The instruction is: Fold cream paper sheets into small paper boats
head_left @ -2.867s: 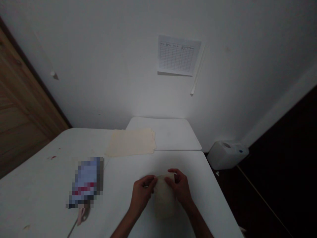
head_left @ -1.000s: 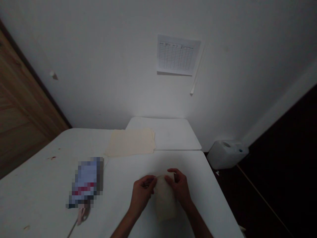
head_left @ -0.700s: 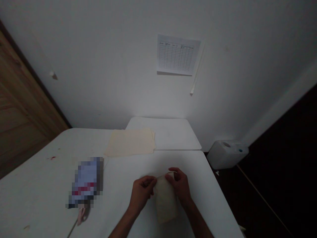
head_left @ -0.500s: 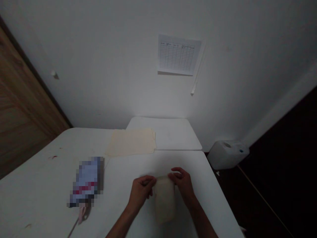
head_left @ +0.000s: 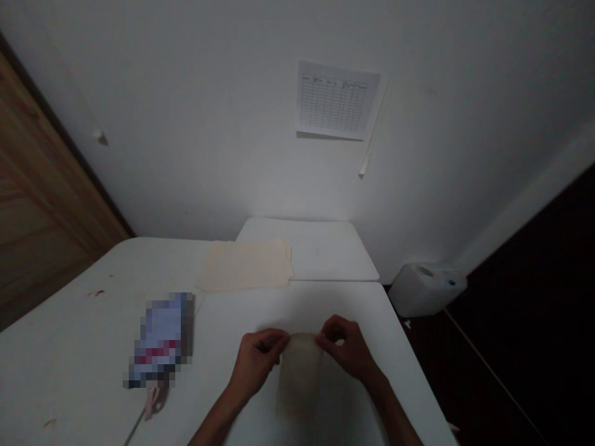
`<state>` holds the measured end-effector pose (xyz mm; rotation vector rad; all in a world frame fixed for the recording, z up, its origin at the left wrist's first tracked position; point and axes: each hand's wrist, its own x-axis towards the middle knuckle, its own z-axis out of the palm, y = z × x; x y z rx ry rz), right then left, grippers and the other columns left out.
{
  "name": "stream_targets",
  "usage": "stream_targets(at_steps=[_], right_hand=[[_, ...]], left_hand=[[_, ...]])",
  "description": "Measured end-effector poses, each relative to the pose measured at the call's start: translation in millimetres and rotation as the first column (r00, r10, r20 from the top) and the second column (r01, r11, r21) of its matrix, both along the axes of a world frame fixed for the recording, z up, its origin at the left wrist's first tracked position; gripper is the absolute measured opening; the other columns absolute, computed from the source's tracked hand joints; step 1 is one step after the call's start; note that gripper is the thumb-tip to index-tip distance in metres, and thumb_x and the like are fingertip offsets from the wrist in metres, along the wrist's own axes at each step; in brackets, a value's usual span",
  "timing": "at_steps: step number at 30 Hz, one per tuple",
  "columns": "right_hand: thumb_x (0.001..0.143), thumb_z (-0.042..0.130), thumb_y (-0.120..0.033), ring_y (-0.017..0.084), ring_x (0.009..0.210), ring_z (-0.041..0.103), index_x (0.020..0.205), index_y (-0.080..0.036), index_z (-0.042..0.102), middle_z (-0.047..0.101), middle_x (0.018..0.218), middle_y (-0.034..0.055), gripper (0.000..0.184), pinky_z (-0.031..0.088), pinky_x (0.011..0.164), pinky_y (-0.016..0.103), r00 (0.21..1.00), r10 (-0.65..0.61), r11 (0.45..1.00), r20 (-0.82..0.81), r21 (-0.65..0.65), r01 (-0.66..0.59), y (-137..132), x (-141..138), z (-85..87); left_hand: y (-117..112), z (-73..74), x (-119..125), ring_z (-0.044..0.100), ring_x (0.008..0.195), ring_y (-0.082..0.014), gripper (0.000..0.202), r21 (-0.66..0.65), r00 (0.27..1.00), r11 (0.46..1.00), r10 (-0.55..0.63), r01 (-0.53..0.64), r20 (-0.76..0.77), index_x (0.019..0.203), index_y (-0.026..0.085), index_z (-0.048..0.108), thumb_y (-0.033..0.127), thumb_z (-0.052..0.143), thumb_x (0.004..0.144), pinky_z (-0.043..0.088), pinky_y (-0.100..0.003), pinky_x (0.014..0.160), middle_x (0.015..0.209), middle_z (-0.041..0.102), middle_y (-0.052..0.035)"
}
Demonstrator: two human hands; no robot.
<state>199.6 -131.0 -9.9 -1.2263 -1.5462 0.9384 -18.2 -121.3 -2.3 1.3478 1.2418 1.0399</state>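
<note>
My left hand (head_left: 258,359) pinches the upper left corner of a beige cloth piece (head_left: 300,378) between thumb and fingers. At its upper right corner, my right hand (head_left: 349,347) is closed in a pinch. The piece hangs down between my hands, roughly rectangular, with its top edge drawn fairly straight; its lower part is blurred. Beyond my hands, flat beige cloth sheets (head_left: 246,265) lie in a stack across the tables. Left of my left hand rests a blurred-out blue and white item (head_left: 160,337) with a red band and a pinkish strap.
White tables (head_left: 223,322) stand against the wall. A printed sheet with a grid (head_left: 337,102) is fixed to the wall. A white plastic jerrycan (head_left: 421,294) sits on the dark floor to the right. Wooden boards (head_left: 41,179) border the left side.
The cloth's lower end has swung a little left. My right fingers, previously with one finger raised, have come together in a pinch at its corner. My left hand has shifted slightly left.
</note>
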Motion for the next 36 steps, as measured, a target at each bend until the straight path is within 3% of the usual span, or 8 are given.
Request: stream_targets(at_steps=[5, 14, 18, 21, 27, 36], right_hand=[[0.079, 0.067, -0.032, 0.014, 0.056, 0.058, 0.077, -0.021, 0.066, 0.064, 0.063, -0.0007, 0.012, 0.045, 0.057, 0.025, 0.970, 0.086, 0.995, 0.228, 0.025, -0.094, 0.7, 3.8, 19.9], [0.079, 0.066, -0.032, 0.012, 0.052, 0.058, 0.072, -0.020, 0.066, 0.063, 0.059, -0.0019, 0.014, 0.042, 0.054, 0.022, 0.902, 0.171, 0.982, 0.396, 0.003, -0.187, 2.2, 4.7, 30.1], [0.078, 0.066, -0.028, 0.011, 0.053, 0.058, 0.070, -0.019, 0.065, 0.062, 0.059, -0.0021, 0.012, 0.043, 0.056, 0.022, 0.890, 0.176, 0.982, 0.420, -0.007, -0.191, 2.7, 7.2, 31.8], [0.077, 0.067, -0.027, 0.012, 0.055, 0.057, 0.070, -0.019, 0.064, 0.062, 0.060, -0.0015, 0.011, 0.043, 0.055, 0.022, 0.923, 0.159, 0.987, 0.351, -0.023, -0.162, 4.3, 7.2, 26.6], [0.074, 0.071, -0.028, 0.014, 0.063, 0.058, 0.070, -0.017, 0.062, 0.063, 0.068, 0.0007, 0.015, 0.047, 0.059, 0.025, 0.994, 0.108, 0.985, 0.031, -0.139, -0.103, 11.0, 5.5, 4.8], [0.067, 0.079, -0.026, 0.011, 0.062, 0.053, 0.092, -0.019, 0.060, 0.061, 0.072, -0.0032, 0.032, 0.043, 0.059, 0.023, 0.932, -0.015, 0.981, -0.363, -0.184, -0.056, 10.2, -6.5, -11.2]], left_hand=[[-1.1, 8.3, 0.3, 0.049, 0.041, -0.0116, 0.024, 0.033, 0.998, 0.999, -0.020, 0.021, -0.056, 0.068, 0.018, 0.075, 0.041, 0.067, 0.070, 0.039, -0.021, 0.041, 0.051, 0.063, -0.0015], [-0.7, 8.5, -1.9, 0.052, 0.044, -0.0118, 0.027, 0.043, 0.993, 0.997, -0.063, 0.068, -0.102, 0.070, 0.017, 0.074, 0.041, 0.063, 0.073, 0.041, -0.021, 0.044, 0.057, 0.066, -0.0026], [-0.1, 6.3, -3.8, 0.047, 0.041, -0.0096, 0.026, 0.016, 0.993, 0.996, -0.092, 0.093, -0.071, 0.071, 0.016, 0.074, 0.040, 0.064, 0.074, 0.037, -0.019, 0.040, 0.051, 0.061, -0.0008], [0.1, 3.0, -4.2, 0.044, 0.039, -0.0089, 0.026, 0.003, 0.997, 0.998, -0.066, 0.066, -0.048, 0.071, 0.016, 0.074, 0.040, 0.065, 0.073, 0.034, -0.018, 0.037, 0.048, 0.058, 0.0001], [-0.3, -3.2, -3.5, 0.041, 0.037, -0.0081, 0.028, -0.038, 0.999, 0.999, -0.040, 0.039, -0.020, 0.072, 0.015, 0.073, 0.042, 0.066, 0.072, 0.030, -0.017, 0.034, 0.044, 0.055, 0.0012], [-0.2, -6.8, -0.9, 0.044, 0.038, -0.0093, 0.034, -0.067, 1.000, 0.998, 0.009, -0.008, 0.023, 0.072, 0.014, 0.072, 0.048, 0.068, 0.068, 0.030, -0.018, 0.034, 0.048, 0.058, -0.0007]])
